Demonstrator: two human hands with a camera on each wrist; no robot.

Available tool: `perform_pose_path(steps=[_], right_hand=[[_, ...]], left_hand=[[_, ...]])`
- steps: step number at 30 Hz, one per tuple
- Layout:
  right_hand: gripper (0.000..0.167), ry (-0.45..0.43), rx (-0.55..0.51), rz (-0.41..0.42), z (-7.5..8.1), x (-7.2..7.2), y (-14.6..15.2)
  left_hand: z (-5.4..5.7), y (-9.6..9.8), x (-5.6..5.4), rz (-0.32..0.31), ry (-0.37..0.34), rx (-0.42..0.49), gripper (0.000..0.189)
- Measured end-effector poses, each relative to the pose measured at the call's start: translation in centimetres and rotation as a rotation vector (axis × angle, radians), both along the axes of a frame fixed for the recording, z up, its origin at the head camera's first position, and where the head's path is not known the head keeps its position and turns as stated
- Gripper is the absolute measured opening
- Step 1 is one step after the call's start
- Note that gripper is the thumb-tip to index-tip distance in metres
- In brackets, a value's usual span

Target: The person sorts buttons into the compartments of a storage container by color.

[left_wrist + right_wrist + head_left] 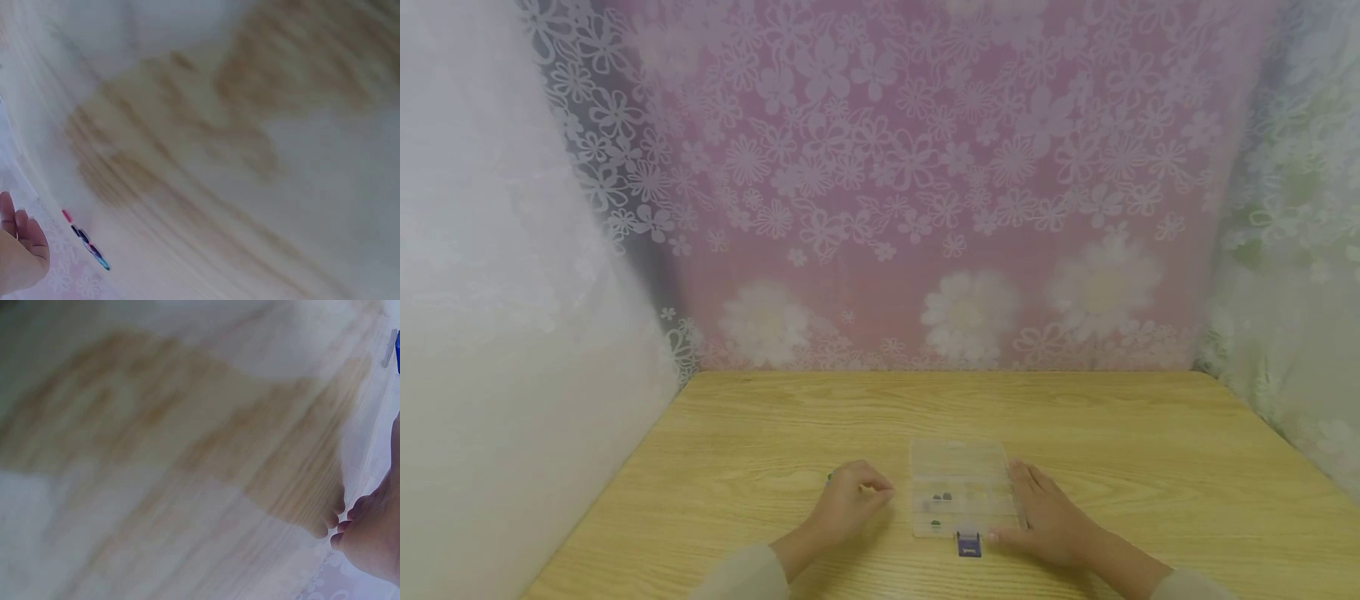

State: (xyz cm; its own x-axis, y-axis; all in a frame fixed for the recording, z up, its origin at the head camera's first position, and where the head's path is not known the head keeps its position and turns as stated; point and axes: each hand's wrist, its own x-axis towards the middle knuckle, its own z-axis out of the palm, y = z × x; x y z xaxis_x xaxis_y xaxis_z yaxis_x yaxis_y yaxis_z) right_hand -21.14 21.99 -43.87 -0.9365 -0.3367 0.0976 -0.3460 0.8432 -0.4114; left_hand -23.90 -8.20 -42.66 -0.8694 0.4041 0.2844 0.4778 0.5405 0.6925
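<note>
A clear plastic compartment box [958,459] with a blue latch [969,545] lies on the table. In it are a few small dark pieces [947,497] and a green one [936,524]. My left hand [847,502] hovers left of the box, thumb and index fingertips brought together; I cannot tell whether a small piece is between them. In the left wrist view, a short row of small coloured pieces [86,240], pink, dark and blue, lies beside this hand. My right hand [1052,521] rests along the box's right side, fingers extended, thumb near its front edge.
The box stands on a wood-grain table [775,417]. Pink flowered cloth [925,208] hangs behind the table's far edge, with pale cloth on the left [512,292] and right [1300,292] sides.
</note>
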Motion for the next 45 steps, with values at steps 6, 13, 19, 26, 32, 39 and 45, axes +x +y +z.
perform_pose_path(steps=[6, 13, 19, 26, 32, 39, 45], right_hand=[[0.107, -0.001, -0.003, 0.001, 0.0, 0.0, 0.0], [0.107, 0.003, 0.002, 0.007, -0.1, 0.0, 0.1], [0.106, 0.007, -0.007, 0.017, -0.1, 0.0, 0.2], [0.107, -0.015, -0.003, 0.012, -0.1, 0.0, 0.2], [0.107, -0.016, -0.002, 0.014, -0.3, 0.0, 0.2], [0.108, -0.020, 0.006, 0.007, -0.4, -0.1, 0.2], [0.107, -0.015, 0.007, 0.009, -0.3, -0.1, 0.2]], left_hand=[[-0.3, -0.8, -0.3, 0.015, 0.048, 0.022, 0.007], [0.0, -1.9, -0.2, 0.026, 0.050, 0.018, 0.008], [0.1, -2.7, -0.4, 0.047, 0.031, 0.010, 0.011], [-0.2, -3.6, -0.9, 0.068, 0.066, 0.014, 0.011], [-0.3, -4.2, -1.3, 0.130, 0.048, -0.001, 0.006], [-0.6, -5.3, -1.9, 0.201, 0.018, 0.018, 0.009], [-0.7, -5.8, -2.2, 0.245, 0.038, 0.016, 0.008]])
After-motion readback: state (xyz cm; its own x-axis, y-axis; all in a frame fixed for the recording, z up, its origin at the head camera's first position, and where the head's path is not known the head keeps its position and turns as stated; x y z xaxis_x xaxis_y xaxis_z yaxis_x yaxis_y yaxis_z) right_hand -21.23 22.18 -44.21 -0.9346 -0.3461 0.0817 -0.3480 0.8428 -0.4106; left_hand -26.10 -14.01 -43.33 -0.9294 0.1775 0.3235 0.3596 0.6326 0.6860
